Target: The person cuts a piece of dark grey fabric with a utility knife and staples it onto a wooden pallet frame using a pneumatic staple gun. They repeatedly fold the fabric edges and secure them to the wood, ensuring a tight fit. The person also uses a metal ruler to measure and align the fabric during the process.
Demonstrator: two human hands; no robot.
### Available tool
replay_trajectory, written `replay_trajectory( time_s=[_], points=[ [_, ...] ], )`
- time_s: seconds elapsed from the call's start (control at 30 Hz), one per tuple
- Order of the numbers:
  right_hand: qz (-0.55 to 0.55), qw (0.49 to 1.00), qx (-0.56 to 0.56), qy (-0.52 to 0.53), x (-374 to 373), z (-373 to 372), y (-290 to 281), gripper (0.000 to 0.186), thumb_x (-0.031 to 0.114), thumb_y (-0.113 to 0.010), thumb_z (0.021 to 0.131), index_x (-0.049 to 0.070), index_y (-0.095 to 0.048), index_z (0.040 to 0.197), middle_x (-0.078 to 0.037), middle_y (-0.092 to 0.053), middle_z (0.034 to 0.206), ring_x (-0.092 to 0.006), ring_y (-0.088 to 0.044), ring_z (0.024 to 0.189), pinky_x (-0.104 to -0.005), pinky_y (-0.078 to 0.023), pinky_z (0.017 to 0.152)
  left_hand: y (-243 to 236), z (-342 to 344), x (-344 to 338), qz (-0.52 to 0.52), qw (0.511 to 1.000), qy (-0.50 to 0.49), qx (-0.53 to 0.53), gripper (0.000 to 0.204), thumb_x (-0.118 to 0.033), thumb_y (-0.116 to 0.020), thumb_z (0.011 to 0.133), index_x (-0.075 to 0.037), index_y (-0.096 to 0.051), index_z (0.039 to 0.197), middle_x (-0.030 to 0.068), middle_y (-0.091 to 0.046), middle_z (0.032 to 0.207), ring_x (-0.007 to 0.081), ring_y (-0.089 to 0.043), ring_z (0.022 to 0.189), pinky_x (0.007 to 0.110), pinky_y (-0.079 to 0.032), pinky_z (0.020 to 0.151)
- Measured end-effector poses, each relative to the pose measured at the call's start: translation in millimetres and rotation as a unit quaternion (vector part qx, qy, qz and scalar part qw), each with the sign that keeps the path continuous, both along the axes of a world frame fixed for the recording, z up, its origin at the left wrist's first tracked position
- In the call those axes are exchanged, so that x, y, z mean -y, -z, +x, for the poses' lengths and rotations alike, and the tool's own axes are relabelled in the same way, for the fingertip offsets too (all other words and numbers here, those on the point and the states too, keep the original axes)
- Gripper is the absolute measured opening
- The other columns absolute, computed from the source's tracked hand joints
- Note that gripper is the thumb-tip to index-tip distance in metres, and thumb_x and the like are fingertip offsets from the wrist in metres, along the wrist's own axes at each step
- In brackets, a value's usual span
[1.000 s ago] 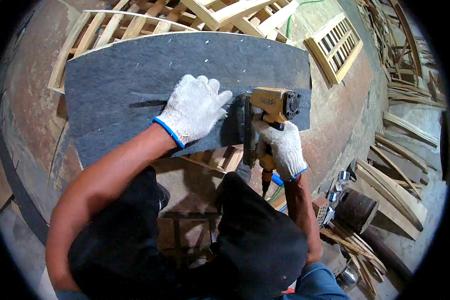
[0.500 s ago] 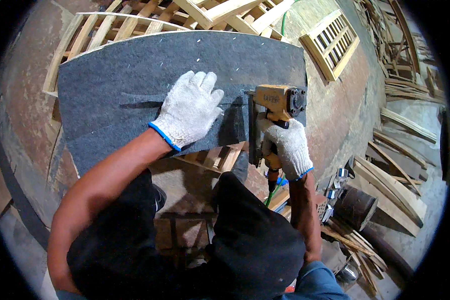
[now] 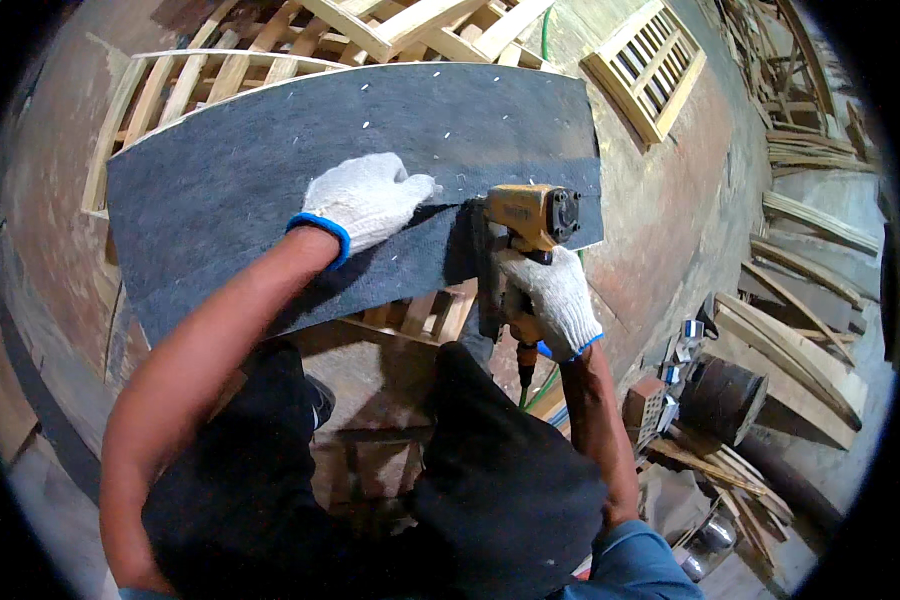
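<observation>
A dark grey felt-like fabric sheet lies over a slatted wooden frame, with several small pale staples or flecks on it. My left hand, in a white glove with a blue cuff, rests on the sheet. Its fingers are drawn together and bent at a ridge in the fabric; the undersides are hidden. In my gloved right hand is a yellow and black pneumatic stapler, gripped round the handle. The stapler's nose is over the sheet, right of my left hand; whether it touches cannot be seen.
More wooden frames are piled beyond the sheet. A small slatted frame lies at the far right. On the right are timber offcuts, a dark cylinder and a perforated brick. A green hose runs below the stapler.
My left hand has turned rightward, its spread fingers now drawn together. The stapler and my right hand have shifted slightly left and down in view. The fabric ridge sits differently.
</observation>
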State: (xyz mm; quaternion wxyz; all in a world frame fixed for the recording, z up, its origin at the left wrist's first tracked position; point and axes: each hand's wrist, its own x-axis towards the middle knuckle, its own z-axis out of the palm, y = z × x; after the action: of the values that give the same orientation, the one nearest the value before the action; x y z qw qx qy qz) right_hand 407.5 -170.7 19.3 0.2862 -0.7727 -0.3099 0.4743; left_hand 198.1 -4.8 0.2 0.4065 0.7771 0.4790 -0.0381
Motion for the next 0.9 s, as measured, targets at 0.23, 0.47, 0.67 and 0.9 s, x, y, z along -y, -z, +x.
replay_trajectory(
  time_s=[0.23,0.47,0.67,0.9],
  points=[
    [-0.013,0.994,-0.105,0.034,0,0,-15,0.024,0.024,-0.072,0.091,0.002,-0.066,0.100,-0.003,-0.061,0.065,-0.0135,-0.058,0.051,-0.0299,-0.047,0.048,-15,8,5,-0.238,0.954,-0.144,0.109,0.042,-0.039,-0.067,0.093,-0.001,-0.066,0.112,0.0162,-0.070,0.097,0.0268,-0.067,0.090,0.038,-0.052,0.083],
    [0.016,0.971,-0.225,0.075,-27,16,1,0.026,0.028,-0.074,0.091,0.003,-0.067,0.090,-0.003,-0.064,0.068,-0.0129,-0.057,0.048,-0.0292,-0.044,0.047,15,-6,0,0.055,0.997,-0.045,0.041,0.038,-0.030,-0.069,0.089,-0.007,-0.066,0.118,0.0171,-0.071,0.102,0.0325,-0.069,0.095,0.041,-0.053,0.087],
    [0.071,0.986,-0.106,0.108,-28,19,-12,0.028,0.022,-0.075,0.089,0.002,-0.071,0.108,0.000,-0.067,0.080,-0.0102,-0.060,0.066,-0.0302,-0.050,0.059,14,-12,6,0.122,0.992,-0.032,-0.031,0.033,-0.040,-0.067,0.089,-0.010,-0.067,0.101,0.0189,-0.072,0.099,0.0402,-0.069,0.096,0.049,-0.052,0.085],
    [-0.027,0.998,0.015,-0.053,-27,16,-28,0.024,0.022,-0.072,0.090,0.001,-0.074,0.101,-0.002,-0.069,0.076,-0.0090,-0.059,0.067,-0.0295,-0.049,0.062,10,-11,1,0.131,0.988,-0.012,-0.078,0.035,-0.046,-0.068,0.087,-0.011,-0.068,0.091,0.0180,-0.072,0.090,0.0399,-0.070,0.090,0.051,-0.052,0.079]
  ],
)
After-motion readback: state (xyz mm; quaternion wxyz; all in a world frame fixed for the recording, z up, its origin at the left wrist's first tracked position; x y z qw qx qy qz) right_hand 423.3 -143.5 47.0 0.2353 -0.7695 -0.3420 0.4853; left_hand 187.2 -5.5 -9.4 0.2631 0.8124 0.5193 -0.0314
